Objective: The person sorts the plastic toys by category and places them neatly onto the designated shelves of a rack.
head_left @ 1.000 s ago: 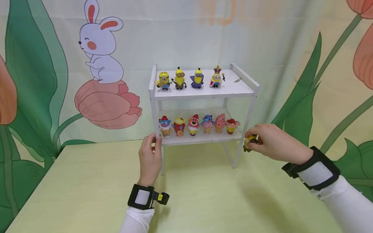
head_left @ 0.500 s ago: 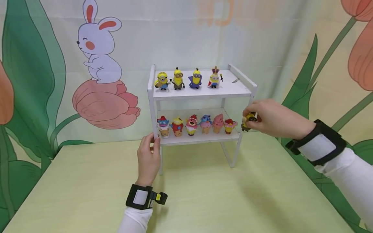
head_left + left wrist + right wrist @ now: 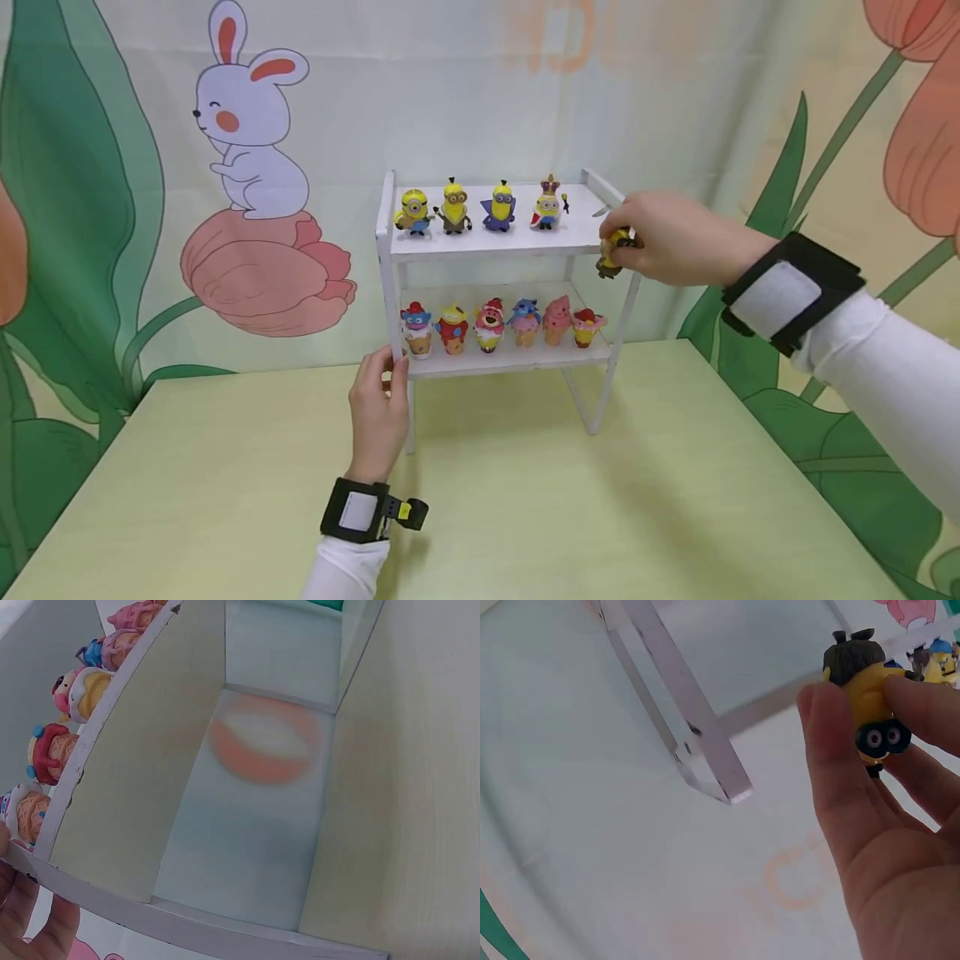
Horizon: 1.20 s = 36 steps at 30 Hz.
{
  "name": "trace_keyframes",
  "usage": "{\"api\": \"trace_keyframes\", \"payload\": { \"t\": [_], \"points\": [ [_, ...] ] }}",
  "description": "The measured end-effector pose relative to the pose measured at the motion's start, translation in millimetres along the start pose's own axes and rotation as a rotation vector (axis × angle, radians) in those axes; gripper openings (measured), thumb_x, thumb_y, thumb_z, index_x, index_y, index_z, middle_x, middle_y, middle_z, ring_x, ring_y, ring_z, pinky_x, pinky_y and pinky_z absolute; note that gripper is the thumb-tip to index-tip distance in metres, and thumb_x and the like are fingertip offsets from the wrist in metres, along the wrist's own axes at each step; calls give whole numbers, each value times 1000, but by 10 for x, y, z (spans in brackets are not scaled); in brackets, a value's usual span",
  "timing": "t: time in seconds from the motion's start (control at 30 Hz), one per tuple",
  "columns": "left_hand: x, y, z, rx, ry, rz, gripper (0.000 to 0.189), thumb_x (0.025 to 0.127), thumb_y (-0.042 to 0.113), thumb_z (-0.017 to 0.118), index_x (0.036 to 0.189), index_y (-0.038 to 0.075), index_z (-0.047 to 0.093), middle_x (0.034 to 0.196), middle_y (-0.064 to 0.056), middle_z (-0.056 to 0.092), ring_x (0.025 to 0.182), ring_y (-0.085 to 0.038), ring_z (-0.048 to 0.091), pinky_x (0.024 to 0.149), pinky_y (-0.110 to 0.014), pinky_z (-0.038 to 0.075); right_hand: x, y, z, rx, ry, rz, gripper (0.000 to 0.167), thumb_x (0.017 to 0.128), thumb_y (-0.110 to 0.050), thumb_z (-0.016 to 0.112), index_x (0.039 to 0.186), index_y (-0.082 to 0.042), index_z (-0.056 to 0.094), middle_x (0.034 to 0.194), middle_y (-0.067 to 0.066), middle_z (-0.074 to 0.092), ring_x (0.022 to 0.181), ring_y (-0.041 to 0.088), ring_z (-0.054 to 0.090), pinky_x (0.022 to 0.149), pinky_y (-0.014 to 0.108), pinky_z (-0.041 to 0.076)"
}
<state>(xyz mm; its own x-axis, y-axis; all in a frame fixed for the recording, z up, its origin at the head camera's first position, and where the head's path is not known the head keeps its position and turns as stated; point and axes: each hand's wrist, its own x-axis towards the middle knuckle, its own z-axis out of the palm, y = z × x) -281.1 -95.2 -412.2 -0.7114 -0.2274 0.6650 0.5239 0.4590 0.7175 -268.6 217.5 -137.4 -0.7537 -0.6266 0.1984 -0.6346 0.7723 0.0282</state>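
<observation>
My right hand (image 3: 660, 237) pinches a yellow Minion figurine (image 3: 877, 712) between thumb and fingers, in front of the top board's right end. It has dark goggles and a dark brown lower part; in the right wrist view its goggles point downward. My left hand (image 3: 378, 404) grips the left front post of a small white two-tier shelf (image 3: 487, 243), level with the lower board. In the left wrist view the fingers (image 3: 56, 926) wrap the post at the frame's lower left. Several Minion figurines, among them a crowned one (image 3: 548, 204), stand in a row on the top board.
Several ice-cream-cone figurines, such as a pink one (image 3: 557, 321), line the lower board. A small grey mark (image 3: 602, 211) shows near the top board's right rail. The shelf stands on a pale yellow-green table (image 3: 487, 517) before a printed backdrop with a rabbit (image 3: 251, 142).
My right hand has risen with the Minion figurine from beside the lower board to the top board's right front edge. The left hand keeps its grip on the post.
</observation>
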Motion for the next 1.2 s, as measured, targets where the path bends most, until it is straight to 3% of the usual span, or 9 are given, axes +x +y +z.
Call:
{"api": "trace_keyframes", "payload": {
  "t": [0.17, 0.5, 0.73, 0.93, 1.2],
  "points": [
    [1, -2, -2, -7, -5, 1, 27, 101, 17, 54, 121, 0, 59, 106, -12, 59, 96, -21, 55, 76, -38, 52, 167, -17, -123, -33, -19, 47, 15, 93, -6, 63, 104, 0, 70, 92, 12, 66, 72, 23, 55, 61, 34, 44],
    [-13, -20, -11, 3, -1, -2, 27, 101, 15, 53, 122, -1, 59, 107, -11, 59, 96, -21, 56, 75, -39, 53, 416, -13, -213, -36, -12, 153, 20, 94, -5, 56, 108, 3, 69, 106, 20, 65, 86, 30, 57, 74, 40, 47],
    [-6, -27, -13, 7, 0, 1, 25, 101, 14, 54, 121, 0, 60, 106, -10, 59, 96, -21, 57, 75, -37, 53, 563, 27, -247, -18, 17, 223, 19, 93, -2, 57, 105, 5, 71, 106, 22, 67, 93, 33, 59, 83, 45, 49],
    [11, -31, 0, -6, -4, 16, 25, 101, 15, 54, 121, 0, 60, 107, -10, 59, 96, -20, 56, 75, -36, 52, 636, 39, -210, -13, 37, 288, 16, 89, -1, 63, 101, 4, 72, 103, 21, 67, 91, 33, 55, 81, 44, 48],
    [7, -14, -5, -5, -2, 10, 25, 101, 14, 54, 120, 0, 60, 106, -11, 59, 96, -21, 55, 75, -37, 51, 678, 79, -112, 7, 34, 336, 17, 89, 1, 61, 103, 4, 70, 104, 22, 65, 90, 34, 54, 82, 44, 48]
  ]
}}
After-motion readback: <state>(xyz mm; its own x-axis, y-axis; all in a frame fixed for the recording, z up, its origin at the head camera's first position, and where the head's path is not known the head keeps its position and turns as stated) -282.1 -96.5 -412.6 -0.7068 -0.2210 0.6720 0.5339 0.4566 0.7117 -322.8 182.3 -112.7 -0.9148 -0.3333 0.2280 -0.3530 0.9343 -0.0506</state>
